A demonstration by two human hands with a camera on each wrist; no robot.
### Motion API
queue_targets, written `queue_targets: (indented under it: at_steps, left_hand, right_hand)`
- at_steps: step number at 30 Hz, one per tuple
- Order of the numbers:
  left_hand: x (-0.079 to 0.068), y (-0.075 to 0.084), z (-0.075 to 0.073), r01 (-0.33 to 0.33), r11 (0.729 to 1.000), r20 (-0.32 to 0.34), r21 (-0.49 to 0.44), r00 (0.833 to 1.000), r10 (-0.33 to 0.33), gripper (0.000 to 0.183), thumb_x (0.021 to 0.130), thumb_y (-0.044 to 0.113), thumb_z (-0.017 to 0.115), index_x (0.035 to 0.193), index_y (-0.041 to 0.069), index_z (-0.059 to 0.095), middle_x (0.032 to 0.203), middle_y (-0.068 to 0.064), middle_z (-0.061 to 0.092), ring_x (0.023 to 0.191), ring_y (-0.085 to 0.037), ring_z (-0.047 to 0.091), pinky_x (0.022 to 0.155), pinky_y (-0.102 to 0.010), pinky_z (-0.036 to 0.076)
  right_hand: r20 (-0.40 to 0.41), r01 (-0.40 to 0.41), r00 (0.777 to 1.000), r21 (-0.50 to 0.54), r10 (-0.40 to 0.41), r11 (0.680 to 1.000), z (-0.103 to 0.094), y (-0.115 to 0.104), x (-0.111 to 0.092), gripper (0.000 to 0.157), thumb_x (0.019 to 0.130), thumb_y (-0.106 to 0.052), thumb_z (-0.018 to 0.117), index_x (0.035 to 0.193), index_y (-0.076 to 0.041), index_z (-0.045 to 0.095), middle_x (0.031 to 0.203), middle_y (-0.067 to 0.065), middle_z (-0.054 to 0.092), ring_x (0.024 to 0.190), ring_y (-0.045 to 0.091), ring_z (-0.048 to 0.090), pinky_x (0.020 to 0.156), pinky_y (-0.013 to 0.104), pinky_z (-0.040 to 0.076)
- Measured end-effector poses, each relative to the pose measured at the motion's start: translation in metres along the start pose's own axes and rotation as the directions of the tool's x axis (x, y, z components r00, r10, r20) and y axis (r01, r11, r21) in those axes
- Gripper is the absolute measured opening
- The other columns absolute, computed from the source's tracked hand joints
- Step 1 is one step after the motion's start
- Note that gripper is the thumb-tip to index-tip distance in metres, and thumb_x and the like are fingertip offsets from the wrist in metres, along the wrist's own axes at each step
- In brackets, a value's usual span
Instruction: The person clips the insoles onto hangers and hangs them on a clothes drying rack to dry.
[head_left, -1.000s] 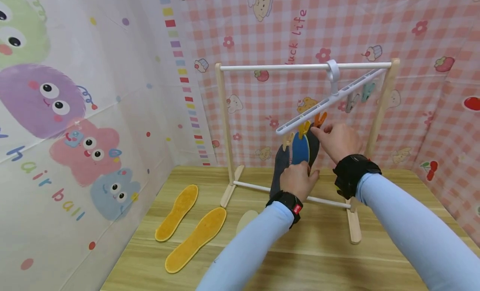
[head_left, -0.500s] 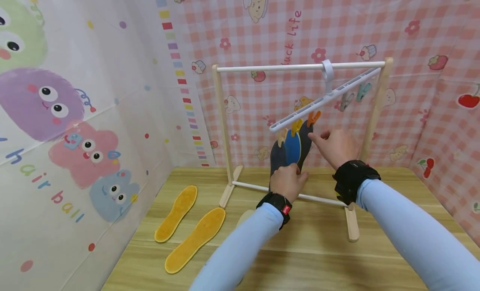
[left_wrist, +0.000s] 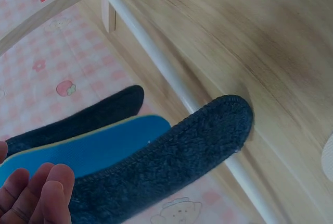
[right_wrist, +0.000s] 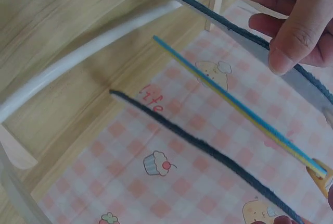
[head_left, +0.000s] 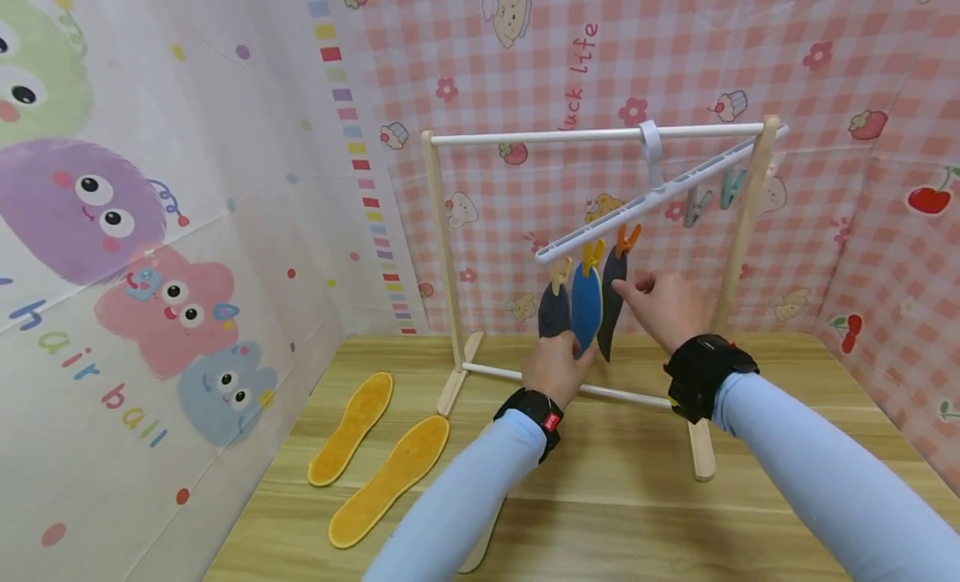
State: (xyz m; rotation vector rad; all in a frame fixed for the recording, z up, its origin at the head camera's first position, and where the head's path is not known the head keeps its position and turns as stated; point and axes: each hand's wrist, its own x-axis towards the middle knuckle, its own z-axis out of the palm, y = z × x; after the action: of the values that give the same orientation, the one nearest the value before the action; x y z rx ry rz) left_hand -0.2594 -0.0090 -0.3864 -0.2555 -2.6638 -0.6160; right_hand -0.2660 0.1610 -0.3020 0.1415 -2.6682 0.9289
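A light grey hanger (head_left: 652, 203) hooks over the rack's top bar, with three insoles clipped beneath. At left, a dark fuzzy insole (head_left: 555, 311) hangs from a beige clip (head_left: 562, 273). My left hand (head_left: 553, 367) pinches its edge, fingers (left_wrist: 54, 195) on the fuzzy side, thumb (right_wrist: 283, 60) opposite. The middle blue insole (head_left: 587, 307) hangs from a yellow clip (head_left: 593, 255). Under an orange clip (head_left: 627, 240) hangs another dark insole (head_left: 613, 303), seen nearly edge-on. My right hand (head_left: 670, 309) pinches its near edge; in the right wrist view only fingertips show.
Two orange-yellow insoles (head_left: 390, 482) lie on the wooden table at left. A pale insole (head_left: 483, 544) is mostly hidden by my left arm. Grey (head_left: 697, 207) and teal (head_left: 732, 188) clips hang from the hanger's right half. The rack's lower bar (head_left: 626, 396) runs behind my left hand.
My left hand has moved left and slightly down. The three insoles, bunched and overlapping before, now hang apart with gaps between them. My right hand has moved slightly down along the right dark insole.
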Motion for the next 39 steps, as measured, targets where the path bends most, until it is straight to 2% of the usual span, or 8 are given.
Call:
queue_targets:
  at_steps: [6, 10, 14, 19, 25, 31, 35, 39]
  left_hand:
    - [-0.004, -0.009, 0.000, -0.033, 0.999, 0.030, 0.004, 0.999, 0.032, 0.031, 0.095, 0.043, 0.065, 0.082, 0.014, 0.070, 0.061, 0.006, 0.060, 0.050, -0.006, 0.049, 0.045, -0.022, 0.035]
    - [-0.006, -0.014, 0.000, -0.059, 0.998, 0.003, -0.014, 0.998, 0.059, 0.030, 0.094, 0.040, 0.067, 0.080, 0.014, 0.069, 0.060, 0.005, 0.059, 0.049, -0.007, 0.050, 0.045, -0.022, 0.035]
    - [-0.009, -0.017, -0.002, -0.084, 0.996, -0.025, -0.025, 0.996, 0.083, 0.028, 0.092, 0.038, 0.070, 0.078, 0.014, 0.069, 0.060, 0.005, 0.061, 0.048, -0.008, 0.051, 0.045, -0.022, 0.036]
    - [-0.012, -0.023, -0.004, -0.102, 0.995, -0.031, -0.005, 0.994, 0.102, 0.030, 0.092, 0.041, 0.069, 0.078, 0.015, 0.071, 0.062, 0.004, 0.064, 0.049, -0.007, 0.053, 0.045, -0.022, 0.038]
    - [-0.016, -0.032, -0.005, -0.091, 0.996, 0.015, -0.010, 0.996, 0.091, 0.030, 0.091, 0.041, 0.070, 0.077, 0.014, 0.071, 0.061, 0.006, 0.061, 0.048, -0.005, 0.049, 0.045, -0.021, 0.036]
    - [-0.020, -0.039, -0.008, -0.069, 0.997, 0.054, 0.015, 0.996, 0.068, 0.032, 0.091, 0.043, 0.069, 0.072, 0.017, 0.067, 0.055, 0.009, 0.054, 0.046, -0.004, 0.045, 0.044, -0.022, 0.033]
    - [-0.020, -0.041, -0.012, -0.066, 0.996, 0.102, 0.065, 0.993, 0.060, 0.031, 0.092, 0.045, 0.067, 0.078, 0.017, 0.070, 0.059, 0.008, 0.059, 0.047, -0.006, 0.048, 0.044, -0.023, 0.035]
    - [-0.021, -0.045, -0.017, -0.060, 0.994, 0.143, 0.092, 0.989, 0.046, 0.032, 0.091, 0.048, 0.068, 0.087, 0.017, 0.073, 0.070, 0.004, 0.066, 0.052, -0.007, 0.053, 0.047, -0.025, 0.039]
  right_hand:
    - [0.004, 0.019, 1.000, -0.010, -0.019, 1.000, 0.007, 0.003, -0.005, 0.066, 0.094, -0.062, 0.053, 0.106, -0.001, 0.073, 0.093, 0.018, 0.071, 0.080, 0.031, 0.064, 0.068, 0.044, 0.048]
    - [0.013, 0.023, 1.000, 0.004, -0.023, 1.000, 0.009, 0.004, -0.008, 0.061, 0.095, -0.058, 0.055, 0.103, -0.001, 0.073, 0.089, 0.015, 0.071, 0.079, 0.030, 0.063, 0.067, 0.042, 0.047]
    - [0.034, 0.010, 0.999, 0.006, -0.010, 1.000, 0.009, 0.005, -0.011, 0.055, 0.097, -0.051, 0.057, 0.108, 0.001, 0.071, 0.095, 0.018, 0.071, 0.083, 0.033, 0.063, 0.070, 0.044, 0.048]
    - [0.024, 0.014, 1.000, -0.037, -0.013, 0.999, 0.011, 0.007, -0.014, 0.052, 0.097, -0.049, 0.058, 0.109, 0.000, 0.071, 0.094, 0.018, 0.071, 0.082, 0.034, 0.063, 0.069, 0.045, 0.047]
    - [0.002, 0.057, 0.998, -0.062, -0.057, 0.996, 0.012, 0.012, -0.017, 0.049, 0.096, -0.048, 0.060, 0.102, -0.001, 0.073, 0.087, 0.014, 0.070, 0.074, 0.029, 0.062, 0.060, 0.039, 0.045]
    - [0.032, 0.040, 0.999, -0.050, -0.039, 0.998, 0.012, 0.016, -0.022, 0.052, 0.097, -0.049, 0.060, 0.104, 0.001, 0.072, 0.094, 0.017, 0.070, 0.078, 0.030, 0.063, 0.061, 0.039, 0.047]
    - [0.050, 0.030, 0.998, -0.058, -0.027, 0.998, 0.011, 0.021, -0.025, 0.053, 0.097, -0.049, 0.059, 0.107, 0.001, 0.071, 0.098, 0.019, 0.070, 0.080, 0.031, 0.064, 0.064, 0.042, 0.048]
    - [0.049, 0.039, 0.998, -0.068, -0.036, 0.997, 0.013, 0.026, -0.027, 0.049, 0.096, -0.047, 0.061, 0.102, 0.001, 0.072, 0.092, 0.017, 0.071, 0.077, 0.030, 0.064, 0.062, 0.041, 0.047]
